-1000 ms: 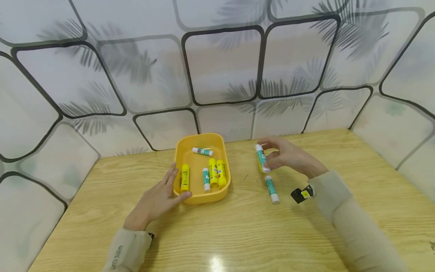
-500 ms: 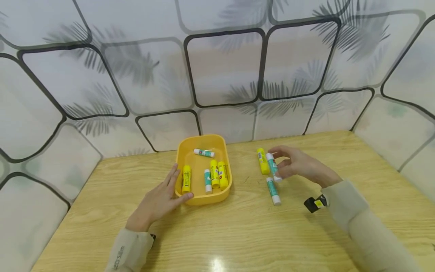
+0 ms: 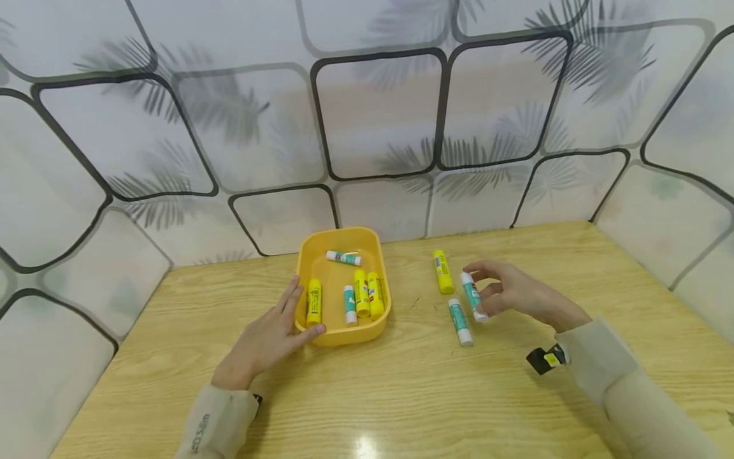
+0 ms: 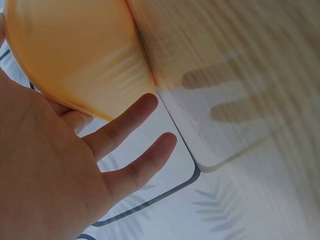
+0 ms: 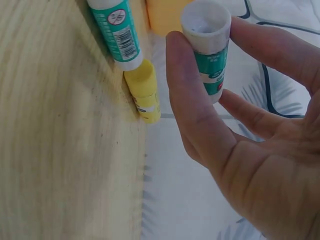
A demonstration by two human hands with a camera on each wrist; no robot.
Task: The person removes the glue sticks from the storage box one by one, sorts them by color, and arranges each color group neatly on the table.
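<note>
My right hand (image 3: 513, 294) pinches a green-and-white glue stick (image 3: 473, 296) between thumb and fingers, close over the table. In the right wrist view its white end (image 5: 207, 22) faces the camera. Just left of it on the table lie another green-and-white glue stick (image 3: 460, 322) and, farther back, a yellow glue stick (image 3: 443, 272). My left hand (image 3: 266, 341) rests with spread fingers against the left side and front corner of an orange plastic tray (image 3: 378, 326). In the left wrist view, fingers (image 4: 122, 125) extend straight beside the tray's outer wall (image 4: 95, 60).
Inside the tray are several glue sticks: a yellow one (image 3: 314, 303) at left, more yellow ones (image 3: 361, 293) at right, a green-and-white one (image 3: 350, 306) near them, another (image 3: 344, 257) at the back. A patterned cloth (image 3: 378, 115) rises behind the wooden table (image 3: 367, 395).
My right hand has moved right and toward me with the green-and-white glue stick, away from the yellow one, which stays on the table. My left hand keeps its place at the tray.
</note>
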